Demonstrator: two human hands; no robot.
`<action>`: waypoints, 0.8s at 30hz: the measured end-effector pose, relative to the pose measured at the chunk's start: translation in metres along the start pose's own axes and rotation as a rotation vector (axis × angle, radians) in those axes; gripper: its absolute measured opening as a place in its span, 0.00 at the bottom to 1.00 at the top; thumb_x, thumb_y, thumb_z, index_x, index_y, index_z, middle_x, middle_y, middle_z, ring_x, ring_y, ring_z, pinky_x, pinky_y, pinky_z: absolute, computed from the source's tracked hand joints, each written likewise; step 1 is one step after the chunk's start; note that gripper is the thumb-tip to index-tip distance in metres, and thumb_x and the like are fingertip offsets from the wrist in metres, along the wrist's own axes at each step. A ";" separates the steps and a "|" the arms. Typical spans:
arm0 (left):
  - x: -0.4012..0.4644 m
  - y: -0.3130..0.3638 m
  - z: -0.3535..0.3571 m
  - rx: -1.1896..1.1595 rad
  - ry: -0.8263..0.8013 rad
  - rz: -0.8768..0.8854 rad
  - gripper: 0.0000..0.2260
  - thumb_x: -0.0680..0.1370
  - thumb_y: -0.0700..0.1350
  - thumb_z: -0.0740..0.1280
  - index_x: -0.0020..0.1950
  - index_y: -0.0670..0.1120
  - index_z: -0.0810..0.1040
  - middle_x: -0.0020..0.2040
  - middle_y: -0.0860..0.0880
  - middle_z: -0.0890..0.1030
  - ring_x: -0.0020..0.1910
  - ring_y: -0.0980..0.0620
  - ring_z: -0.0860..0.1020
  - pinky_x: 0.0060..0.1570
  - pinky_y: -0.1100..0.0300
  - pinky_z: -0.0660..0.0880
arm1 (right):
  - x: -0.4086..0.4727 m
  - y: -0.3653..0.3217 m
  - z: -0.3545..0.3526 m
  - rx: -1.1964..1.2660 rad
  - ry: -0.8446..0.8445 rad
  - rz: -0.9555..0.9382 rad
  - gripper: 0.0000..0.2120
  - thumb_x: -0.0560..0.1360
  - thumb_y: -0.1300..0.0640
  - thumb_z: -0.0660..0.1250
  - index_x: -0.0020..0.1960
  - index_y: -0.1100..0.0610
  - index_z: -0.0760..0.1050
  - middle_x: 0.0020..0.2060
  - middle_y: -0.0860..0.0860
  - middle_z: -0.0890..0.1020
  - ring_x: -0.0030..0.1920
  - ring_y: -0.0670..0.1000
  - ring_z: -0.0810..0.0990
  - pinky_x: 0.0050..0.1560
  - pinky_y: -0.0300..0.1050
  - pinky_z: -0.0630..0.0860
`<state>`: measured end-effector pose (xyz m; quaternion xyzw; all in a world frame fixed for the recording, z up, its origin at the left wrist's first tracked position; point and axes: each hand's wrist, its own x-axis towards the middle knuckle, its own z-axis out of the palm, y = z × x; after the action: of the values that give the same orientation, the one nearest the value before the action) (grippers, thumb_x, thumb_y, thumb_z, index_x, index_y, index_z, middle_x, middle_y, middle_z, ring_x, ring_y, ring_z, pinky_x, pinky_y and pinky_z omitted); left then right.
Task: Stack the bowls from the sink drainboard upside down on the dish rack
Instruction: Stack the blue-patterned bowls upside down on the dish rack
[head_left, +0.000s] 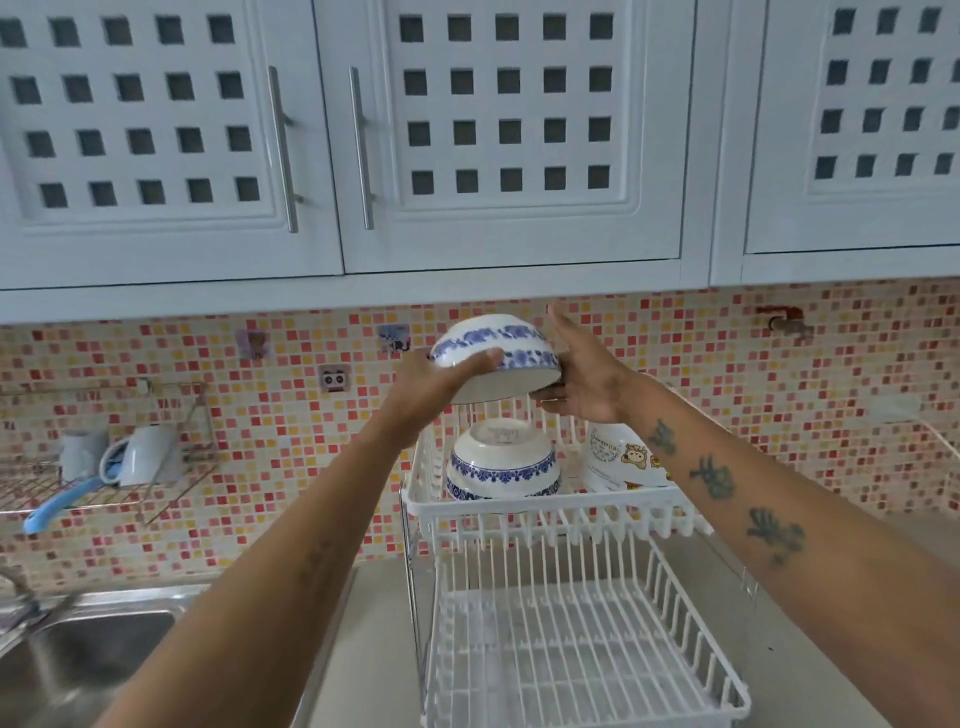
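Note:
I hold a white bowl with a blue floral band (493, 345) upside down in the air, above the upper tier of the white dish rack (550, 512). My left hand (431, 387) grips its near rim with the thumb on the outside. My right hand (582, 379) supports the right side, fingers spread. Directly below, a stack of upside-down blue-patterned bowls (503, 462) sits on the upper tier. A white bowl with a cartoon print (621, 460) stands to the right of that stack.
The rack's lower tier (576, 654) holds nothing. A steel sink (88, 660) lies at the lower left. A wall-mounted wire shelf (104, 488) carries cups and a blue-handled utensil. White cabinets (509, 140) hang overhead. A tap (789, 322) sticks out of the tiled wall at right.

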<state>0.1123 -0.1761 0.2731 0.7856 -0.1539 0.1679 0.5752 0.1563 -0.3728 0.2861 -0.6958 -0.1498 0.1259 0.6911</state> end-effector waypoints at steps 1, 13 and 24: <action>0.001 -0.005 0.003 0.084 -0.007 0.061 0.16 0.70 0.52 0.75 0.53 0.48 0.79 0.45 0.51 0.84 0.46 0.51 0.83 0.38 0.69 0.79 | 0.002 0.003 0.000 -0.010 0.000 0.002 0.37 0.74 0.28 0.49 0.57 0.59 0.75 0.43 0.54 0.80 0.41 0.51 0.75 0.45 0.42 0.71; -0.004 -0.043 0.031 0.622 0.038 -0.004 0.56 0.56 0.62 0.80 0.76 0.44 0.56 0.69 0.45 0.65 0.68 0.46 0.68 0.66 0.53 0.69 | 0.029 0.051 0.006 -0.108 0.223 -0.029 0.16 0.74 0.44 0.63 0.53 0.54 0.79 0.53 0.59 0.84 0.55 0.61 0.82 0.63 0.60 0.75; -0.011 -0.059 0.040 0.698 -0.001 -0.079 0.58 0.58 0.61 0.80 0.77 0.41 0.53 0.71 0.44 0.63 0.72 0.45 0.63 0.70 0.50 0.67 | 0.039 0.069 0.005 -0.234 0.221 0.046 0.23 0.72 0.45 0.61 0.62 0.57 0.75 0.54 0.59 0.83 0.56 0.61 0.81 0.55 0.52 0.76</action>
<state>0.1317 -0.1969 0.2070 0.9404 -0.0569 0.1876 0.2779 0.1930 -0.3529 0.2185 -0.7844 -0.0708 0.0461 0.6145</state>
